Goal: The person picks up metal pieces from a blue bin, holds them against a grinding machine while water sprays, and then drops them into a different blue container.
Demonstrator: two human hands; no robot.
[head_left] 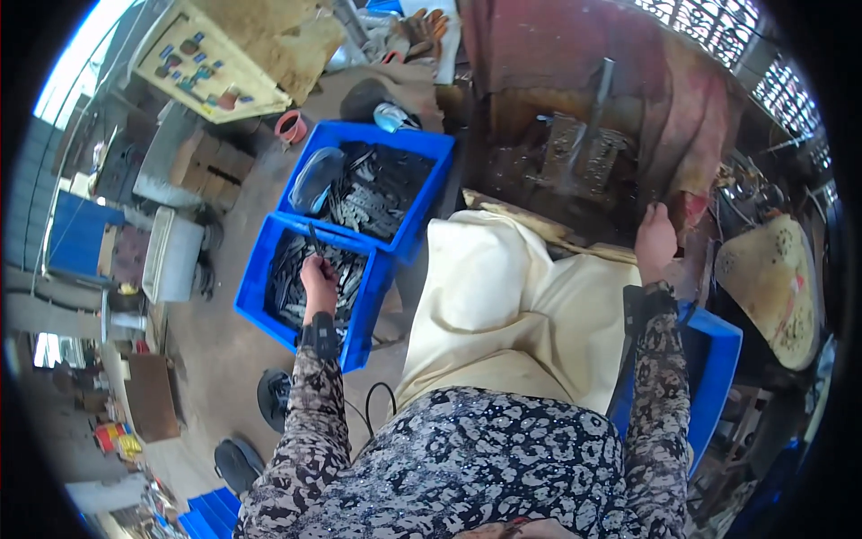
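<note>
My left hand (319, 286) is closed on a slim dark metal piece (312, 235), over the nearer blue bin (357, 331). Many flat grey metal pieces (285, 286) fill that bin. Similar pieces (364, 205) lie in the farther blue bin (424, 140), along with a clear plastic tub (316, 180). My right hand (656, 238) is closed at the right edge of a wet brown basin (512, 171); anything in its fingers is hidden. Inside the basin sits a wet metal block (584, 162) with a metal rod (602, 99) rising beside it.
A cream apron (485, 305) covers my lap, below a wooden board (530, 223) on the basin's front edge. Another blue bin (718, 346) stands at my right, near a stained board (770, 287). Reddish cloth (682, 135) hangs around the basin. Shoes (238, 463) lie on the floor.
</note>
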